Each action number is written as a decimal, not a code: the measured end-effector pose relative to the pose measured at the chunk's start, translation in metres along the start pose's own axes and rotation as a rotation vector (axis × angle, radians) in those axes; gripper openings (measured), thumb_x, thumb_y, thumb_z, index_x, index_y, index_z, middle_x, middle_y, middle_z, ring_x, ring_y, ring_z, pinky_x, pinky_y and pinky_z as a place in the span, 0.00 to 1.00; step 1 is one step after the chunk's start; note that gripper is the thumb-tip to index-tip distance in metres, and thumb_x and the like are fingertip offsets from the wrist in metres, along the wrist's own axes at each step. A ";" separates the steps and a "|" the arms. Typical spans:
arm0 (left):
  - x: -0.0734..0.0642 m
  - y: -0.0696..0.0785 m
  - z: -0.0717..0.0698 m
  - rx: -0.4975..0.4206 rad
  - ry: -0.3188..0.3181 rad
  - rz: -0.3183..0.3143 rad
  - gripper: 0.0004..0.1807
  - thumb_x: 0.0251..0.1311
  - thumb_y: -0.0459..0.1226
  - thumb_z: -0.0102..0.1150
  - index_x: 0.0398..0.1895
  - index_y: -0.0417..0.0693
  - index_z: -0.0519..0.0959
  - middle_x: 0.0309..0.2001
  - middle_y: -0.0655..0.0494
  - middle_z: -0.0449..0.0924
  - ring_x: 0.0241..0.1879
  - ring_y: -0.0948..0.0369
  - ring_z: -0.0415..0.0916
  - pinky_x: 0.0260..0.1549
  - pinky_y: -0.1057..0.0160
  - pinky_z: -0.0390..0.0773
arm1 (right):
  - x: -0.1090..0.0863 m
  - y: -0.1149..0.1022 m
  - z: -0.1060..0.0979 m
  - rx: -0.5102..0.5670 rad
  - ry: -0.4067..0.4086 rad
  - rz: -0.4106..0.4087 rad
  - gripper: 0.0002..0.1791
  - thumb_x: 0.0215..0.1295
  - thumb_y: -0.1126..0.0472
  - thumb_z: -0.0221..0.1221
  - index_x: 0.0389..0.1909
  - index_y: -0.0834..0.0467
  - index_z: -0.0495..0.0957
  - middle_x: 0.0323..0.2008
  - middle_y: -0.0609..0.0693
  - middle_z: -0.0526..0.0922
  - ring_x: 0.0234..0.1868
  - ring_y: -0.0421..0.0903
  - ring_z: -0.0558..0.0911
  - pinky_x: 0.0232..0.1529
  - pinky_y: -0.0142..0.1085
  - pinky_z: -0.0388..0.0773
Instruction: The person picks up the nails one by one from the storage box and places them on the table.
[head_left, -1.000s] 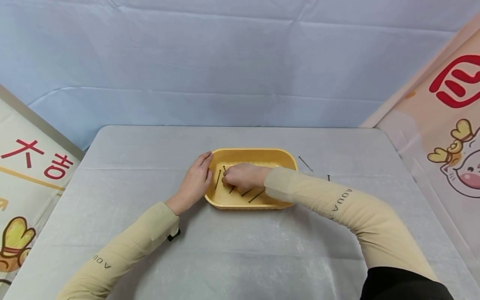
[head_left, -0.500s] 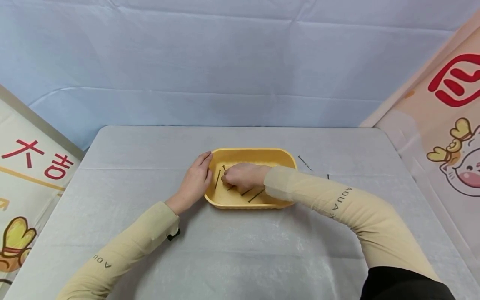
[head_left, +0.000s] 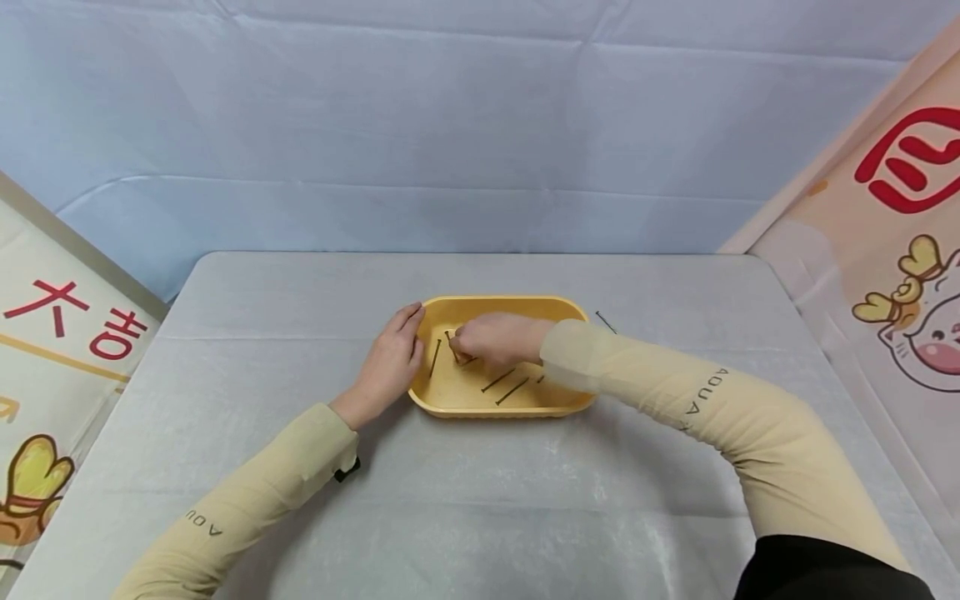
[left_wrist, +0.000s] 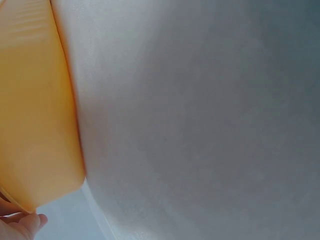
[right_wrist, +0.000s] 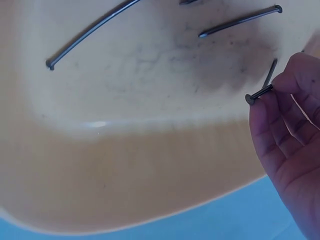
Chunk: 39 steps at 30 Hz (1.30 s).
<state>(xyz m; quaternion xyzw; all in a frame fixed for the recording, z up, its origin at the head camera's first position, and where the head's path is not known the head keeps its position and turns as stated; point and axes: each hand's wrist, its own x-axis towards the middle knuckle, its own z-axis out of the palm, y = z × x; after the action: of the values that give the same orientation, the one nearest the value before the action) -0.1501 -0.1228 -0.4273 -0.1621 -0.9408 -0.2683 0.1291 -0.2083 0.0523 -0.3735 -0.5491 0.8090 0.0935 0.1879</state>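
Note:
A yellow plastic tray (head_left: 510,412) sits on the table with several dark nails lying in it, such as one nail (head_left: 435,358) by its left wall. My left hand (head_left: 388,358) grips the tray's left rim, and its fingertips show at the rim's corner in the left wrist view. Inside the tray, my right hand (head_left: 495,337) pinches a nail (right_wrist: 261,93) between thumb and fingers, its flat head sticking out past the fingertips. Behind it in the right wrist view, part of another nail (right_wrist: 270,72) shows. Two nails (head_left: 512,391) lie slanted below the hand.
One loose nail (head_left: 606,322) lies on the grey table cover (head_left: 480,500) right of the tray, partly hidden by the right sleeve (head_left: 675,375). A pale blue cloth (head_left: 480,125) hangs behind the table. Printed banners (head_left: 915,317) stand at both sides.
My right hand has shifted slightly up and to the right inside the tray, uncovering more of the nails beneath. The right sleeve now covers a second loose nail on the table. My left hand stays put.

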 end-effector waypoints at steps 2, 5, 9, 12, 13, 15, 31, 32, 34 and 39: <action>0.000 0.001 0.000 -0.004 -0.001 -0.008 0.24 0.59 0.27 0.48 0.60 0.28 0.65 0.60 0.40 0.64 0.60 0.49 0.63 0.58 0.55 0.66 | -0.001 0.001 -0.001 -0.008 0.003 0.003 0.13 0.45 0.76 0.55 0.32 0.59 0.75 0.27 0.45 0.71 0.25 0.41 0.67 0.28 0.32 0.69; 0.000 0.002 -0.001 -0.008 -0.003 -0.019 0.24 0.59 0.27 0.48 0.59 0.28 0.65 0.60 0.40 0.64 0.60 0.49 0.62 0.58 0.55 0.65 | -0.003 0.002 -0.003 -0.020 0.010 -0.003 0.14 0.45 0.77 0.54 0.32 0.58 0.75 0.27 0.46 0.72 0.26 0.42 0.69 0.28 0.33 0.71; 0.000 0.001 0.000 -0.003 -0.011 -0.027 0.24 0.59 0.27 0.47 0.60 0.28 0.65 0.60 0.40 0.64 0.60 0.49 0.62 0.58 0.55 0.65 | -0.006 0.003 -0.006 -0.005 0.015 -0.006 0.13 0.48 0.78 0.53 0.31 0.59 0.75 0.26 0.46 0.72 0.25 0.42 0.70 0.27 0.33 0.71; 0.000 0.001 0.000 -0.002 -0.016 -0.030 0.24 0.59 0.27 0.47 0.60 0.28 0.64 0.60 0.40 0.64 0.60 0.49 0.62 0.58 0.55 0.65 | -0.009 0.004 -0.008 0.015 0.023 0.001 0.12 0.50 0.77 0.53 0.31 0.59 0.75 0.26 0.47 0.73 0.26 0.42 0.70 0.28 0.33 0.71; 0.000 0.001 0.000 -0.004 -0.016 -0.032 0.24 0.59 0.27 0.47 0.60 0.29 0.65 0.60 0.40 0.64 0.60 0.49 0.62 0.58 0.55 0.65 | -0.010 0.004 -0.009 0.027 0.024 0.004 0.12 0.51 0.78 0.53 0.32 0.60 0.76 0.26 0.47 0.73 0.26 0.42 0.70 0.28 0.33 0.71; 0.000 0.001 0.000 -0.006 -0.018 -0.032 0.23 0.59 0.27 0.47 0.60 0.29 0.64 0.61 0.40 0.63 0.61 0.50 0.62 0.58 0.55 0.65 | -0.013 0.005 -0.011 0.042 0.023 0.011 0.12 0.53 0.77 0.52 0.33 0.60 0.76 0.28 0.48 0.75 0.26 0.42 0.71 0.28 0.33 0.71; 0.000 0.000 0.000 -0.006 -0.014 -0.023 0.23 0.59 0.27 0.46 0.60 0.29 0.64 0.60 0.40 0.64 0.61 0.49 0.62 0.58 0.55 0.65 | -0.030 0.012 -0.025 0.124 0.035 0.056 0.17 0.47 0.79 0.51 0.36 0.61 0.77 0.36 0.52 0.80 0.36 0.45 0.76 0.36 0.36 0.75; 0.000 0.000 0.000 -0.007 -0.013 -0.021 0.23 0.59 0.27 0.46 0.60 0.28 0.64 0.60 0.40 0.64 0.61 0.49 0.62 0.58 0.55 0.65 | -0.032 0.012 -0.026 0.129 0.037 0.059 0.17 0.47 0.79 0.51 0.36 0.61 0.77 0.36 0.52 0.80 0.36 0.45 0.77 0.36 0.36 0.75; 0.000 0.000 0.000 -0.008 -0.009 -0.016 0.23 0.60 0.27 0.46 0.60 0.29 0.64 0.60 0.40 0.64 0.61 0.49 0.62 0.58 0.55 0.65 | -0.034 0.013 -0.027 0.137 0.041 0.067 0.16 0.47 0.79 0.51 0.35 0.61 0.77 0.35 0.53 0.81 0.34 0.45 0.77 0.35 0.35 0.75; 0.000 0.000 0.001 -0.008 -0.003 -0.009 0.23 0.60 0.27 0.46 0.60 0.28 0.64 0.60 0.40 0.64 0.61 0.49 0.62 0.58 0.55 0.66 | -0.040 0.016 -0.030 0.140 0.069 0.088 0.14 0.48 0.79 0.52 0.31 0.58 0.76 0.33 0.53 0.81 0.32 0.44 0.76 0.32 0.35 0.74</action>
<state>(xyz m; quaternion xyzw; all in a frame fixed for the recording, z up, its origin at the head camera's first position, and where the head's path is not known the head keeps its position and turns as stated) -0.1504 -0.1227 -0.4278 -0.1588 -0.9406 -0.2724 0.1257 -0.2157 0.0819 -0.3308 -0.5014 0.8428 0.0259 0.1939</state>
